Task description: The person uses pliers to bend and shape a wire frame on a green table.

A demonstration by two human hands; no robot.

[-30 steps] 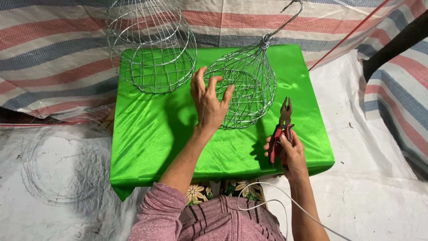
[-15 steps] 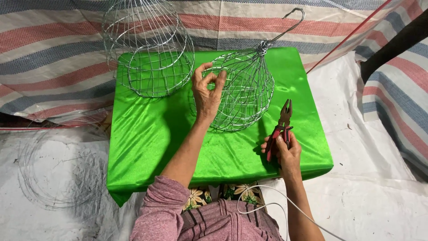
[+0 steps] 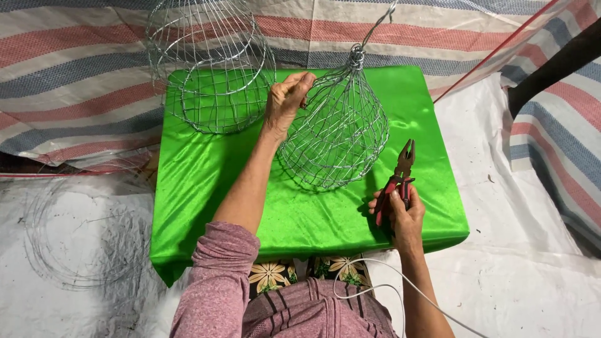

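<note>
Head view: you tilted the cage [image 3: 338, 134] upright; left hand [image 3: 285, 103] pinched its wire, right hand [image 3: 400, 209] gripped pliers [image 3: 400, 172].

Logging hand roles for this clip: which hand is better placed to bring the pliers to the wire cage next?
Right, probably. The right hand already grips the pliers by their red handles, nose pointing toward the wire cage. The left hand is busy holding the cage's upper wires on the green cloth.
</note>
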